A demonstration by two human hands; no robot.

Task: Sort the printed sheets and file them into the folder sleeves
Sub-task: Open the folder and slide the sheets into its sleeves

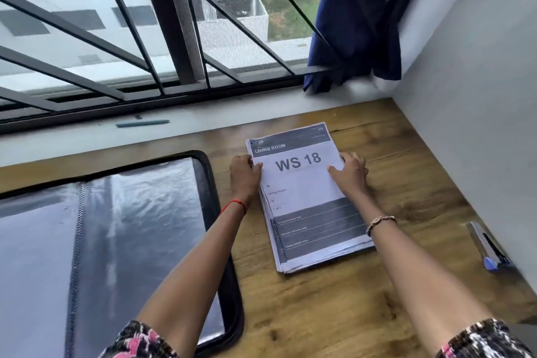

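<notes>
the stack point(305, 212) of sheets lies on the wooden surface point(406, 183), just right of the open folder point(130, 227). left grip point(244, 174) grasps its left edge and right grip point(350, 173) its right edge, thumbs on top.

A teal pen point(142, 123) lies on the sill point(87, 141), blue cloth point(354, 23) hangs by the barred window point(180, 23).

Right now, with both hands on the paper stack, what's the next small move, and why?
Probably peel the top sheet off the stack. The left hand and right hand grip the stack's side edges, thumbs on that sheet, and the open folder lies just left, clear sleeves facing up.
</notes>
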